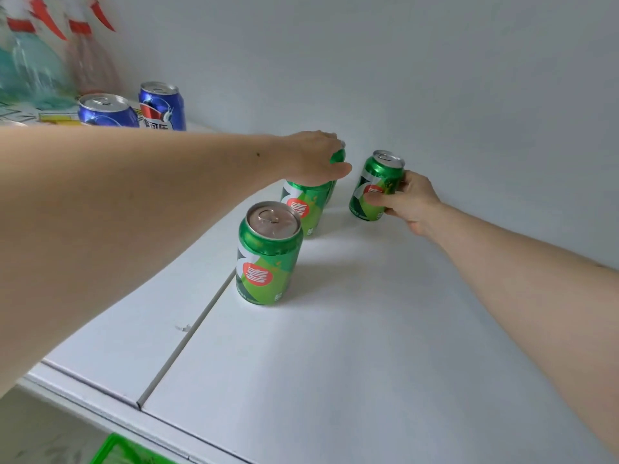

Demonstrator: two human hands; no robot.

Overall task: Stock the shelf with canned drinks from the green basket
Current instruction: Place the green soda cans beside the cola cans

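Observation:
Green drink cans stand on the white shelf (335,346). The nearest green can (268,256) stands upright and free. Behind it, my left hand (315,159) lies over the top of a second green can (306,205), fingers curled round its rim. A sliver of another green can (337,155) shows just behind the fingers. To the right, my right hand (405,199) grips a tilted green can (375,185) by its side, near the back wall. A corner of the green basket (124,452) shows below the shelf's front edge.
Two blue cans (160,107) stand at the shelf's far left, with blurred plastic bottles (33,61) behind them. A seam (187,339) runs across the shelf board. The white back wall (435,78) rises close behind the green cans.

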